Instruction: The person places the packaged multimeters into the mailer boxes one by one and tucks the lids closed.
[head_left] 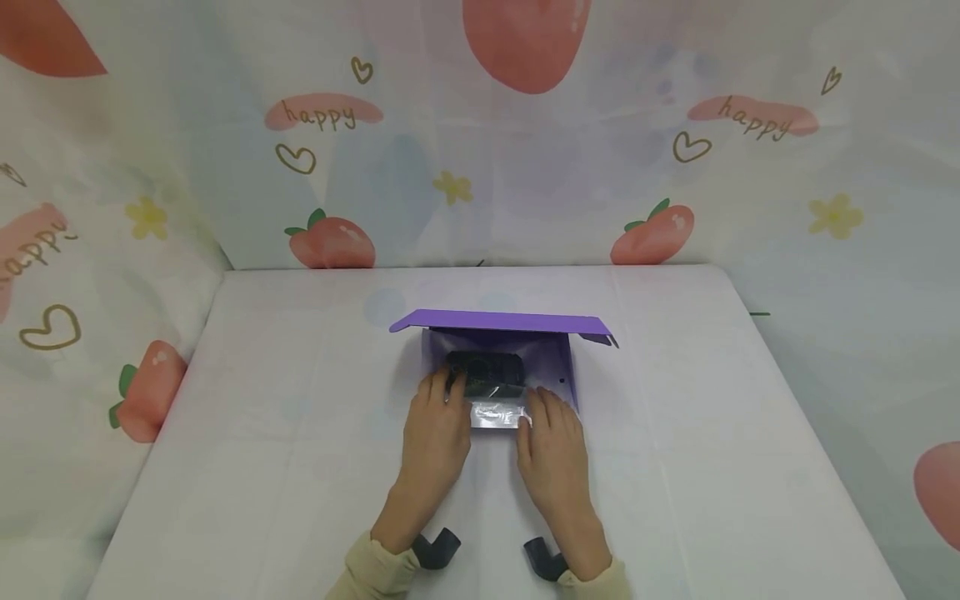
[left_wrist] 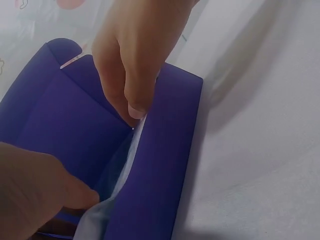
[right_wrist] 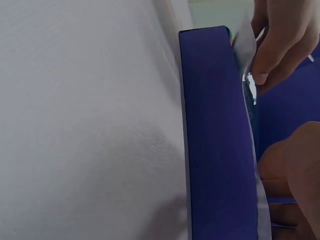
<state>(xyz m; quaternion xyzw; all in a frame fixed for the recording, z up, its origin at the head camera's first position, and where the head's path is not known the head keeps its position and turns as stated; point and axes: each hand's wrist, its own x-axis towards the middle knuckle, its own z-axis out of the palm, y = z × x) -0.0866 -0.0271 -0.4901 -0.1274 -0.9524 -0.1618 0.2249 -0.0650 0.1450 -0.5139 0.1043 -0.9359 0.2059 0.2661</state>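
Observation:
A purple box (head_left: 573,367) with its lid (head_left: 502,322) raised stands in the middle of the table. Inside it lies a plastic bag (head_left: 498,414) with a shiny, see-through near part and a dark, blocky item (head_left: 486,367) at the far part; what the item is I cannot tell. My left hand (head_left: 438,429) reaches over the front wall and pinches the bag's left side. At the right side, my right hand (head_left: 557,446) grips it with thumb and bent fingers. Pale film (right_wrist: 245,50) rises above the front wall (right_wrist: 215,125) in the right wrist view. Some fingertips are hidden inside the box.
White cloth covers the table (head_left: 300,467). A hanging cloth (head_left: 487,208) printed with fruit and hearts rises behind it. Dark elbow-shaped pieces (head_left: 437,550) sit at both wrists, by the cream sleeves (head_left: 375,571).

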